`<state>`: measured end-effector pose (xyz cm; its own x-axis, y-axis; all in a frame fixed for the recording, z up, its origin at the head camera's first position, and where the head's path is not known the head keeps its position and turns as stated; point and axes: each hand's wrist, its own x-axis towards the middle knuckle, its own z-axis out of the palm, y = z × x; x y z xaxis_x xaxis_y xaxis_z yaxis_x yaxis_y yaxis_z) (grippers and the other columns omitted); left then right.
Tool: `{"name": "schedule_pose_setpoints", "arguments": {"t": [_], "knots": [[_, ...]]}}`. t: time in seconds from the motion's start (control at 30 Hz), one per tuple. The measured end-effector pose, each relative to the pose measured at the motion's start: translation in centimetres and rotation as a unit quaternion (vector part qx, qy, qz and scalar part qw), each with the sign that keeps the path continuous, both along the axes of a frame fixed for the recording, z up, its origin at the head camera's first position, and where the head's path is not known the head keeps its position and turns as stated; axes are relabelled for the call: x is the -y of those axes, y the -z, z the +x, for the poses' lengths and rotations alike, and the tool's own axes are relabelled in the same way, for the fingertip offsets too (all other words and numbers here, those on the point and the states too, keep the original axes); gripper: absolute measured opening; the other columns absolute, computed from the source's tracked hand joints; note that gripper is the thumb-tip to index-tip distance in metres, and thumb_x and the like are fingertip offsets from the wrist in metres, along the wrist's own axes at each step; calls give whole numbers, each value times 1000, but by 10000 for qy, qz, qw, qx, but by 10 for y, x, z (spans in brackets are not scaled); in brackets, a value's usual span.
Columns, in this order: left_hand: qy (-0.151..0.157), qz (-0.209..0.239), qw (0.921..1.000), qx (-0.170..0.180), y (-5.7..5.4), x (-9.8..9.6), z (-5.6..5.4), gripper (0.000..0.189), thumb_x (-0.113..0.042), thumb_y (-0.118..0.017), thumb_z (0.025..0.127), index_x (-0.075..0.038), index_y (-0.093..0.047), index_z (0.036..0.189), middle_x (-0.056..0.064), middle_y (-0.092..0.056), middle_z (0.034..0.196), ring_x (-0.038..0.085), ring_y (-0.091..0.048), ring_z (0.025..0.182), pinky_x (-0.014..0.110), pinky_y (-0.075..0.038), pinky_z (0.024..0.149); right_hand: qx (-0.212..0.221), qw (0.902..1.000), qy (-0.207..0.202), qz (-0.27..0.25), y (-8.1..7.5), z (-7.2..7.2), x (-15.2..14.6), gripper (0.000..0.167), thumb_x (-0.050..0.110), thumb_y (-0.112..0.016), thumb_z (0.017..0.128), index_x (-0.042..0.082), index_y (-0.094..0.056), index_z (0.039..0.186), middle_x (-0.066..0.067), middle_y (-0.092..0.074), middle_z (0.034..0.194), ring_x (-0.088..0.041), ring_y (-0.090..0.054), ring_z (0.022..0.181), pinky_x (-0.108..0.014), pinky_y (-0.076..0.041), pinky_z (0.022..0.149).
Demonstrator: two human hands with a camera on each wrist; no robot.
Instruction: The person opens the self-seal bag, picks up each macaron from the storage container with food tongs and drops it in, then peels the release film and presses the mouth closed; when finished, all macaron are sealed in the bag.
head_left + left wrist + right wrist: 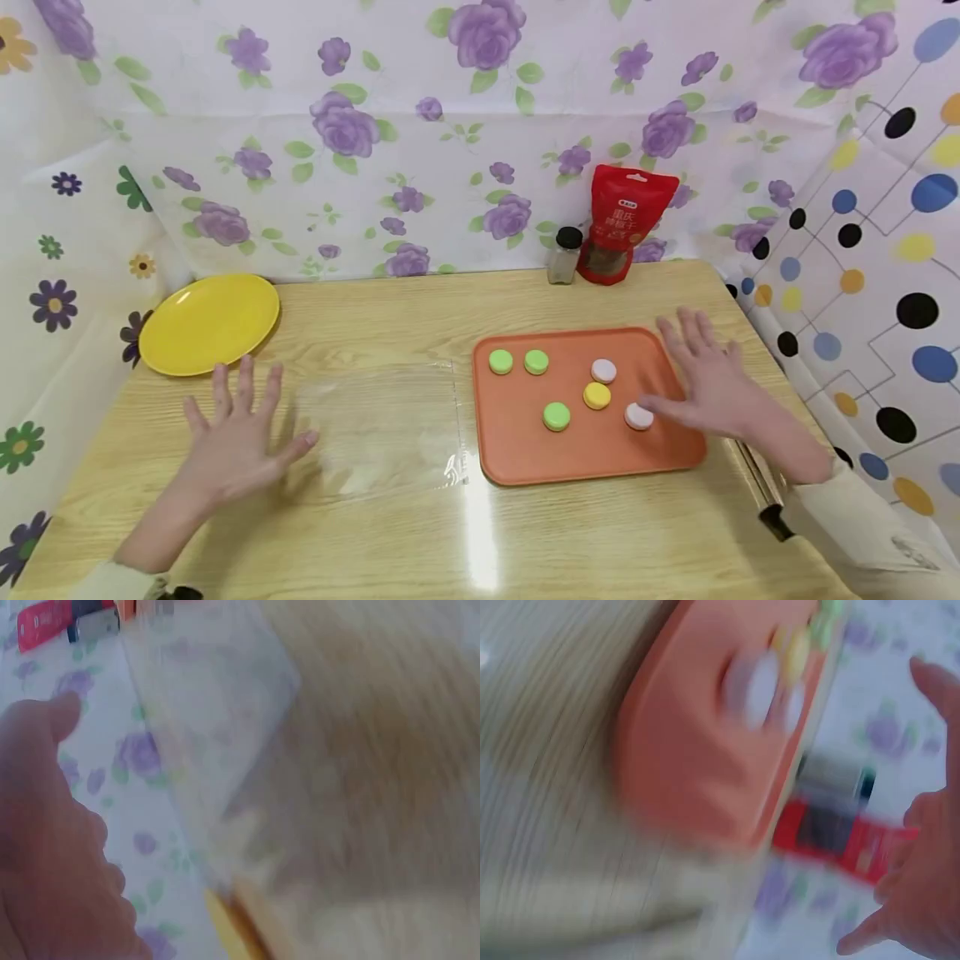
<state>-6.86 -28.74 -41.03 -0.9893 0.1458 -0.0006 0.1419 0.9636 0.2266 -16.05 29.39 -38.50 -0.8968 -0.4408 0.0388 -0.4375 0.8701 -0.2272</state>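
Observation:
My left hand (234, 446) hovers over the table with its fingers spread, left of a clear flat plastic bag (378, 433), and holds nothing. My right hand (712, 383) is likewise spread and holds nothing, over the right edge of an orange tray (517, 454). Its thumb appears close to a pale lilac macaron (639, 416); whether they touch I cannot tell. Also on the tray lie another lilac macaron (603, 371), a yellow macaron (597, 396) and three green macarons (557, 417). Both wrist views are blurred.
A yellow plate (210, 325) stands at the back left. Against the flowered backdrop are a black-lidded glass jar (562, 258) and a red pouch (626, 212). A shiny gold-toned object (756, 479) lies partly under the right forearm. Patterned cloth walls close in both sides.

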Motion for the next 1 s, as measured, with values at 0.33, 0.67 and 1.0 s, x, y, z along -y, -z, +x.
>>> {"name": "schedule_pose_setpoints", "arguments": {"t": [0.33,0.67,1.0], "knots": [[810,827,9891,-905,44,-74,-27,42,-24,-76,90,1,-68,123,29,-60,129,53,-52,121,75,-34,98,-461,9774,-2063,-74,19,-1,165,50,31,-74,92,3,-62,132,-15,-59,137,-38,-45,136,-66,-32,106],[645,1439,9866,-416,79,-76,-35,58,-37,-76,88,-8,-62,137,18,-40,153,55,-16,143,83,5,99,387,9598,-2238,1649,51,-4,254,83,60,-65,90,5,-45,149,-13,-37,156,-32,-19,149,-71,-12,112],[459,1568,9819,-959,80,-78,-33,41,-30,-78,86,-9,-73,122,13,-51,144,51,-24,142,80,0,104,347,9650,-2008,1652,55,-4,261,88,61,-72,81,6,-51,146,-11,-42,154,-32,-20,149,-72,-9,112]]}}
